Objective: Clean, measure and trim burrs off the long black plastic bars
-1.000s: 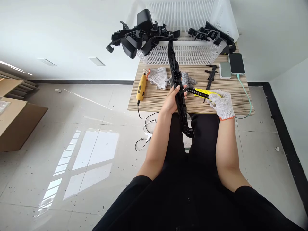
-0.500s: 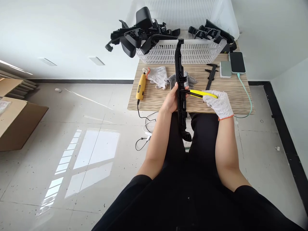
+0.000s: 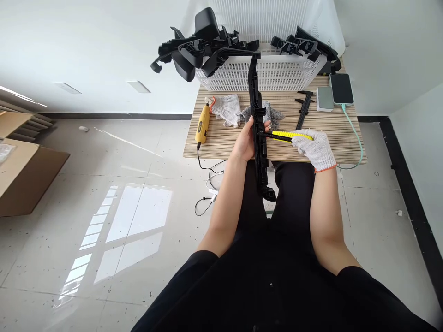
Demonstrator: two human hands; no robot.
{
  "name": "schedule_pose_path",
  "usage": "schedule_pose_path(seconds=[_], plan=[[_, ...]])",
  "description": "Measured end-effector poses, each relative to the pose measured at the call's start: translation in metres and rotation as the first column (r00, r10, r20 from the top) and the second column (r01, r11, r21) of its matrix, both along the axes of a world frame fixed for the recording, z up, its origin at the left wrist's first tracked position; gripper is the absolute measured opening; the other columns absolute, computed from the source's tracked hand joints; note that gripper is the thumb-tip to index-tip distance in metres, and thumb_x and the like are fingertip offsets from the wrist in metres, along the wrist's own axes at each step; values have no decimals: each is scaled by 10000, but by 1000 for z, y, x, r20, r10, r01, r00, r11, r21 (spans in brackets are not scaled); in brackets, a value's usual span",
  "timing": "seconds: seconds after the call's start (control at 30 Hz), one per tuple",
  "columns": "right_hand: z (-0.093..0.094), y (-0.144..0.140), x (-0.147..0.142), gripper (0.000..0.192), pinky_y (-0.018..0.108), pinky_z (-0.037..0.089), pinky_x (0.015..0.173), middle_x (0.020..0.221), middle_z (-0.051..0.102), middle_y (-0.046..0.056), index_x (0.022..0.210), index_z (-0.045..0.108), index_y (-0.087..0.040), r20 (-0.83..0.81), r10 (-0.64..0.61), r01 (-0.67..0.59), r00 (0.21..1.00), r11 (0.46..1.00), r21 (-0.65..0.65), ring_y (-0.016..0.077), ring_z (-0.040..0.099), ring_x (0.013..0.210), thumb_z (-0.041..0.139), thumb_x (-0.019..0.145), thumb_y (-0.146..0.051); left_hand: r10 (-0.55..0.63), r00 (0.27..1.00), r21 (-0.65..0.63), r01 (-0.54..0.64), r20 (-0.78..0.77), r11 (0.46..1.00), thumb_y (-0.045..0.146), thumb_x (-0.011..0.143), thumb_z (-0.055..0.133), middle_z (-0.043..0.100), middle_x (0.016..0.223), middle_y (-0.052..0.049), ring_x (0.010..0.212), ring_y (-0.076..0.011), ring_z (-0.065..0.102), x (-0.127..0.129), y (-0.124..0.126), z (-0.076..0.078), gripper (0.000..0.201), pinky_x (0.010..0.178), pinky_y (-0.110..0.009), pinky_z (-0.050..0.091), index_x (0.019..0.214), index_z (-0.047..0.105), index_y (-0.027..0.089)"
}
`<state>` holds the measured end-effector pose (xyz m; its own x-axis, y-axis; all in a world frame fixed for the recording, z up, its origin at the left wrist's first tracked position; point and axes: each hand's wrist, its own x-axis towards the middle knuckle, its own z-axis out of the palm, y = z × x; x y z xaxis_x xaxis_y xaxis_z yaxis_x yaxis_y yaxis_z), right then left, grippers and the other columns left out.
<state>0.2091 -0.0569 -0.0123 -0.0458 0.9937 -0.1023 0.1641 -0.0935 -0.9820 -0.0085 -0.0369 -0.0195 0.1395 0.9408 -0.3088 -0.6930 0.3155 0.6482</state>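
My bare left hand (image 3: 245, 143) is closed round the middle of a long, narrow black plastic part (image 3: 258, 110). The part stands lengthwise before me, its near end above my lap and its far end by the basket. My right hand (image 3: 314, 148), in a white knit glove with an orange cuff, is closed on a slim yellow-and-black hand tool (image 3: 289, 134) with a ribbed yellow side. Its thin black tip reaches the part's right side beside my left fingers; the exact contact is too small to tell.
A white basket (image 3: 287, 76) holding black plastic parts (image 3: 207, 46) stands at the table's back. On the wooden table (image 3: 224, 150) lie a yellow rotary tool (image 3: 202, 123), knit gloves (image 3: 226, 109), a black caliper (image 3: 304, 109) and a phone (image 3: 341, 89) on a cable. A cardboard box (image 3: 31, 180) stands left.
The black plastic part's far end has shifted slightly left and up, tilting a little. The tool's tip has moved slightly left with it; both hands keep their hold.
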Motion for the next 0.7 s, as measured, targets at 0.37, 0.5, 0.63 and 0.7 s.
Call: schedule_pose_path(seconds=[0.37,0.5,0.63,0.7], plan=[[1,-2,-1,241,193,345,401,582,638,19,816,802,-173,-45,-19,17,999,999,-42,63,458,455,857,658,-347,-20,1000,-2,20,-20,1000,404,967,573,760,1108,-38,1137,-230,710,1,-3,1,298,940,-353,597,1197,645,229],[2,-2,-2,251,192,331,397,579,636,17,796,797,-176,-80,-23,19,997,999,-43,61,457,449,869,643,-361,-62,998,-10,62,-23,998,392,954,590,756,1136,-36,1144,-241,706,2,-4,3,276,942,-370,602,1168,655,232],[1,-1,-2,279,194,343,396,580,628,14,815,792,-176,-87,-47,45,995,999,-27,67,469,460,872,647,-384,-105,994,17,105,-21,994,391,965,571,758,1113,-43,1143,-253,703,1,-3,0,245,933,-383,600,1106,670,217],[0,0,-1,284,193,345,396,586,628,14,814,786,-169,-79,-37,35,996,999,-25,64,466,458,870,651,-387,-125,992,42,126,-34,991,391,974,552,761,1095,-41,1143,-247,701,0,-2,-2,241,936,-373,595,1075,675,211]])
